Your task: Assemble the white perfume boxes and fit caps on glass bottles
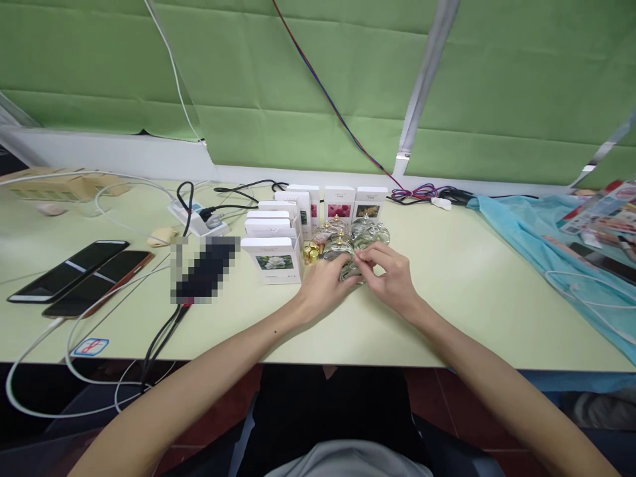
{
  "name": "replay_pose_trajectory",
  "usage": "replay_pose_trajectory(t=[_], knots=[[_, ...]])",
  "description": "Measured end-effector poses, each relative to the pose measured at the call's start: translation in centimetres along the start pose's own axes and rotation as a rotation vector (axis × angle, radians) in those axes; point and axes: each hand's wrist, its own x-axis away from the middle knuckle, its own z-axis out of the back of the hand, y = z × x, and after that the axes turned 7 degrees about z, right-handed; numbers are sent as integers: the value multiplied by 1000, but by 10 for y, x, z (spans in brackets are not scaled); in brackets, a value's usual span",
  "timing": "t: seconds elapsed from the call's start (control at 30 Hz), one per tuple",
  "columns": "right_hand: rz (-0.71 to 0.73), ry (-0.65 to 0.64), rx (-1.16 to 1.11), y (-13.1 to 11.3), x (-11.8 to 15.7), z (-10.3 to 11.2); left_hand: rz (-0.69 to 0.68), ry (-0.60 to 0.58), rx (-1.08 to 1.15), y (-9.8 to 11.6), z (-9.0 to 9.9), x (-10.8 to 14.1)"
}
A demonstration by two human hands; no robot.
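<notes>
Several round clear glass bottles [373,233] stand grouped at the middle of the table, some with gold tops. My left hand [325,281] is at the front of the group, its fingers wrapped round a glass bottle [350,270]. My right hand [387,270] pinches at the top of this same bottle; what is between its fingertips is too small to make out. Small gold caps [311,253] lie just left of the bottles. White boxes with flower pictures [275,264] stand in a row to the left and behind.
Two phones [97,275], a power strip [199,222] and cables are on the left of the pale table [447,318]. A blue cloth [527,225] covers the right end. Coiled wires [417,193] lie at the back edge.
</notes>
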Motion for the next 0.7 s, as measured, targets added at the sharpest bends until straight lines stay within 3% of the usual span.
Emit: replay_pose_trajectory(t=[0.7], knots=[[-45,8,67,0,1,2,-19,5,10,-2,-2,-2]])
